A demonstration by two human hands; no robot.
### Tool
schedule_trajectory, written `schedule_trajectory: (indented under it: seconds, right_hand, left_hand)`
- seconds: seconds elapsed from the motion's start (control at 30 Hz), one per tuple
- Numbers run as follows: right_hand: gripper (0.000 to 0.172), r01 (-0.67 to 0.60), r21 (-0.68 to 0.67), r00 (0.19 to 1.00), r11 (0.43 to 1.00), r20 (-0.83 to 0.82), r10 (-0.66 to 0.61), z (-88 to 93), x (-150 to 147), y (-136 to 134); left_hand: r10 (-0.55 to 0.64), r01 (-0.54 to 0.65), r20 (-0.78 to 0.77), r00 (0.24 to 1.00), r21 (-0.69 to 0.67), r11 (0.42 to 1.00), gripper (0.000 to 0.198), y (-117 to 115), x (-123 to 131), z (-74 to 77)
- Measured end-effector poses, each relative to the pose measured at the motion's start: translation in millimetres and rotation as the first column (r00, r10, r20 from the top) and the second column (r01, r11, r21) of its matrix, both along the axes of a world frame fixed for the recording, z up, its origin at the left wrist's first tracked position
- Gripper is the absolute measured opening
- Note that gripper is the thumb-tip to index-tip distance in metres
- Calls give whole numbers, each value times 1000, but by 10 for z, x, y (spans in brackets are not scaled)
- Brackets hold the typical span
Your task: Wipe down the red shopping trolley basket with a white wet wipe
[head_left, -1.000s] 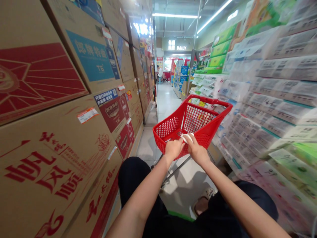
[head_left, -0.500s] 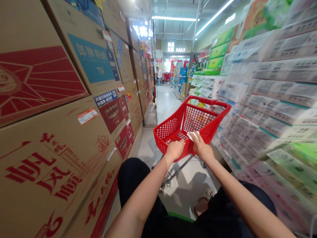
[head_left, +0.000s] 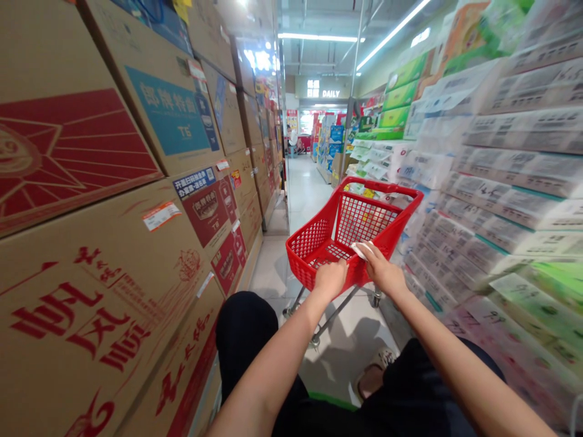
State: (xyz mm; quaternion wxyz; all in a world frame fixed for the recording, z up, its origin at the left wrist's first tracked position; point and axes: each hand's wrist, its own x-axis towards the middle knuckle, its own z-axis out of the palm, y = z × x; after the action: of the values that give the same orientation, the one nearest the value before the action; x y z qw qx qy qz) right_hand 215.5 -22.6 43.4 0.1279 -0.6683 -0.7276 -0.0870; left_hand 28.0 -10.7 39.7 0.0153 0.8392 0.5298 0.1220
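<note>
A red plastic shopping cart [head_left: 395, 232] with latticed walls stands at an angle in front of my knees, on grey legs with casters. My left hand [head_left: 331, 279] is closed over the near rim of its basket. Pressed under the fingers of my right hand [head_left: 386, 274] is a folded white tissue [head_left: 362, 249], held against the same rim a little farther right. The fingertips of my left hand are hidden behind the knuckles. Inside the basket I see only its bare latticed floor.
Stacked cardboard cartons [head_left: 91, 243] wall the left side. Packs of tissue paper [head_left: 523, 164] are piled high on the right, close to the cart. The tiled aisle [head_left: 303, 182] runs ahead to more shelves and a distant person [head_left: 292, 138].
Both my hands have shifted slightly right, the tissue moving with the right one. The near end of the cart has swung a little to the right, and its casters have turned.
</note>
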Motion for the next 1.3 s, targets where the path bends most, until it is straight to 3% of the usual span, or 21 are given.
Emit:
schedule_trajectory:
  seconds: [0.23,0.4,0.53,0.7,0.9,1.0,1.17,1.3]
  right_hand:
    - [74,-107,-8,994,994,27,108,-93,-119,-220]
    - [63,-8,10,1000,1000,2,8,4,123,38]
    - [65,27,20,1000,999,-13,-27,-1,197,196]
    - [69,26,42,1000,999,-13,-25,-108,-61,24]
    - [77,-123,11,992,992,3,123,-187,-433,-343]
    - [77,-146,20,989,989,7,146,-154,-342,-322]
    - [68,-24,50,999,998,23,23,-42,-33,-109]
    - [72,-13,55,999,998,45,11,-66,-112,-182]
  left_hand:
    - [-26,26,5,1000,-11,1000,40,-4,51,-38]
    - [-112,111,-22,993,-18,994,34,24,-85,47]
    - [-148,148,-50,988,-2,989,31,42,-213,71]
    - [-111,113,-55,992,39,993,36,45,-260,-8]
    - [-111,114,-51,993,64,991,33,63,-312,-57]
    - [-113,117,-53,992,88,989,33,57,-315,-78]
    - [-107,113,-45,993,142,983,33,28,-243,-118]
    - [-102,103,-15,995,182,978,31,21,-138,-141]
